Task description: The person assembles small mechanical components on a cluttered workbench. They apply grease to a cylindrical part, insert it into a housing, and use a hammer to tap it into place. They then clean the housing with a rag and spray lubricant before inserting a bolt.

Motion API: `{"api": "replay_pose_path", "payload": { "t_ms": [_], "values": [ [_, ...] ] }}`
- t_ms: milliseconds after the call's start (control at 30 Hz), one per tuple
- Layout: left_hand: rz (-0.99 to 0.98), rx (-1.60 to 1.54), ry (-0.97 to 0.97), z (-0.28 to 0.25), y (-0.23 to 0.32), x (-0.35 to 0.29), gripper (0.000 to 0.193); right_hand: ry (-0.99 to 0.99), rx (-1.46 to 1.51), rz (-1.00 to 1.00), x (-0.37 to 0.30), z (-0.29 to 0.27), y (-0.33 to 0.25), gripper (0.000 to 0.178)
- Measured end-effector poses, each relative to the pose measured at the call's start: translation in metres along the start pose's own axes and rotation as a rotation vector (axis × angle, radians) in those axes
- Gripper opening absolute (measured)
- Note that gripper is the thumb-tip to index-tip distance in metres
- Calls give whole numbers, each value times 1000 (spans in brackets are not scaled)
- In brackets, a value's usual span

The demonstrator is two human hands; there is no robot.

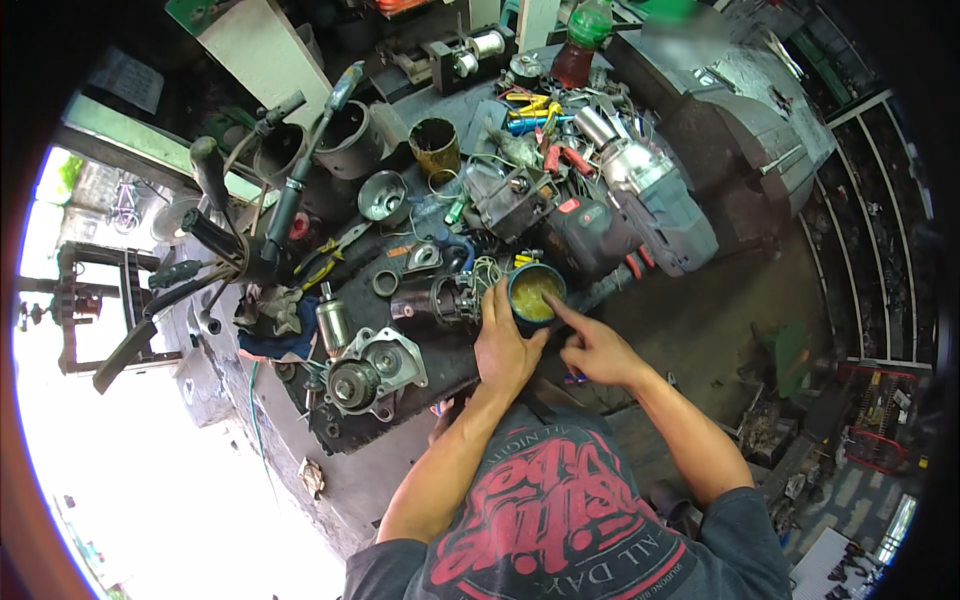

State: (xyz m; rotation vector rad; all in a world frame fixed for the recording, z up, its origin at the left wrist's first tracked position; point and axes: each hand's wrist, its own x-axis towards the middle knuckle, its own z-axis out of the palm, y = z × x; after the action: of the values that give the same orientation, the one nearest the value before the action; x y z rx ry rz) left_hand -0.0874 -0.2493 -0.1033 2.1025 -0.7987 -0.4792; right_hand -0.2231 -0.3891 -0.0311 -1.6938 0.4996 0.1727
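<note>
A small round tub [537, 318] with a dark blue-green rim holds yellowish grease [533, 290] and is tilted toward me at the bench's front edge. My left hand [505, 345] is closed around its left and near side. From the right, my right hand [603, 352] reaches over with the index finger stretched into the tub, its tip at the grease; the other fingers are curled and I see nothing held in them. Just left of the tub lies a black cylindrical motor housing [425, 300] with wires at its end. A metal gear housing [375, 372] and a motor armature [333, 320] sit further left.
Behind the tub are a dark red-and-black machine body [580, 235] and a grey starter motor [650, 190]. Pliers [330, 260], a rusty can [434, 148] and a metal cup [384, 197] crowd the bench. A tool holder [258, 258] stands at left, a bottle [580, 50] at the back.
</note>
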Motion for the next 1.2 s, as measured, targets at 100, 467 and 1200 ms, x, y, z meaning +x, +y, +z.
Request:
{"api": "replay_pose_path", "payload": {
  "t_ms": [100,467,1200],
  "values": [
    [-12,13,2,2,-1,-1,105,-72,-13,370,-10,-1,4,95],
    [-101,-20,-76,9,-7,-3,112,-171,-1666,-351,10,-4,-54,56],
    [-275,-5,703,-360,-237,32,44,195,-269,-726,17,235,-207,71]
  ]
}}
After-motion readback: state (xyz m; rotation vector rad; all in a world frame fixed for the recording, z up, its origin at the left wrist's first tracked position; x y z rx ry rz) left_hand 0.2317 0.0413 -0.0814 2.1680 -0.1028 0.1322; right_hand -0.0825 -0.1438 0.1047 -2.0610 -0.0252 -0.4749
